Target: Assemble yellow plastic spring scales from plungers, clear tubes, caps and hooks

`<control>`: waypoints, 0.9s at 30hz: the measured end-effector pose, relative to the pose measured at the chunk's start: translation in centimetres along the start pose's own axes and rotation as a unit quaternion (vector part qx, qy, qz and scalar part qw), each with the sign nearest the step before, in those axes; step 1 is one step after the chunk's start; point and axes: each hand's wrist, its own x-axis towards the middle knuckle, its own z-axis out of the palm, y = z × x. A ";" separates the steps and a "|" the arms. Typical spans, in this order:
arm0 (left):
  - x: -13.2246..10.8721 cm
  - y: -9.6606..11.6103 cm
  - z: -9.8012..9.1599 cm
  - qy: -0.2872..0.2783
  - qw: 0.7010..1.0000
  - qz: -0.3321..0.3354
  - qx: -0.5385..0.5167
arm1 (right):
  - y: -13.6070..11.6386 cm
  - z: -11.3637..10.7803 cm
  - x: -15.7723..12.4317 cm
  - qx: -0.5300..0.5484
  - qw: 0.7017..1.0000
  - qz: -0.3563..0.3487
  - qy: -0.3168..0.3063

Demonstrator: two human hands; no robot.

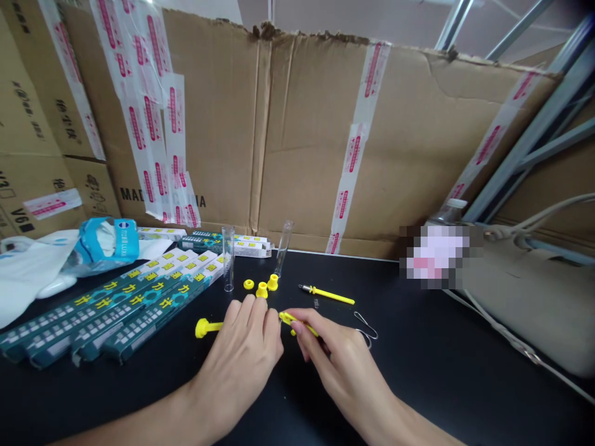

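My left hand [246,353], back upward, is closed around a yellow plastic rod; its flared knob end [202,327] sticks out to the left. A slim yellow plastic piece [289,317] is pinched between thumb and fingers of my right hand [334,356], its tip close to my left fingers. Whether the two parts touch is hidden. Beyond my hands lie a small yellow ring [248,284] and two yellow caps [273,282]. Two clear tubes [228,260] stand behind them. Right of these are a yellow rod with a metal tip [332,295], a small spring [317,303] and a bent wire hook [367,326].
Several long green-and-white boxes [153,310] lie side by side at the left, with more behind. Further left is a blue tissue pack [109,240] on white plastic. A taped cardboard wall [302,142] closes off the back. A beige bag [530,291] and a bottle [449,210] stand right.
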 end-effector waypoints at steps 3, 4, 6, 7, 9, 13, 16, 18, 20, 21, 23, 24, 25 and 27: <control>0.0 0.2 0.1 0.006 1.000 0.000 0.013 | 0.0 0.1 -0.1 -0.002 1.000 -0.005 0.001; 0.0 0.2 0.2 0.007 1.000 0.001 0.016 | -0.1 0.2 -0.1 -0.003 1.000 -0.007 0.002; 0.0 0.3 0.3 0.012 1.000 0.000 0.019 | -0.1 0.3 0.0 -0.005 1.000 -0.010 0.000; 0.0 0.3 0.4 0.016 1.000 0.000 0.020 | -0.2 0.3 0.0 -0.005 1.000 -0.012 -0.001; 0.0 0.3 0.4 0.019 1.000 0.000 0.021 | -0.2 0.4 0.1 -0.004 1.000 -0.017 -0.001; 0.1 0.4 0.3 0.007 1.000 0.005 0.021 | -0.1 0.6 0.2 0.010 1.000 -0.022 0.004; 0.1 0.4 0.3 0.002 1.000 0.001 0.022 | 0.0 0.7 0.1 0.020 1.000 -0.023 0.001; 0.1 0.4 0.3 0.001 1.000 0.001 0.023 | 0.0 0.7 0.0 0.027 0.999 -0.021 -0.005; 0.2 0.4 0.3 -0.005 1.000 0.010 0.028 | 0.0 0.7 0.0 0.031 0.999 -0.018 -0.012; 0.2 0.3 0.3 -0.011 0.999 0.017 0.031 | -0.1 0.6 0.1 0.030 0.999 -0.015 -0.018; 0.2 0.3 0.2 -0.032 0.998 0.030 0.037 | -0.2 0.5 0.2 0.030 0.999 -0.009 -0.034; 0.2 0.2 0.1 -0.044 0.998 0.035 0.040 | -0.3 0.4 0.3 0.031 0.999 -0.004 -0.044; 0.3 0.2 0.0 -0.055 0.997 0.036 0.043 | -0.4 0.3 0.3 0.031 0.998 0.001 -0.054; 0.3 0.2 0.0 -0.071 0.996 0.038 0.048 | -0.5 0.2 0.5 0.033 0.997 0.012 -0.066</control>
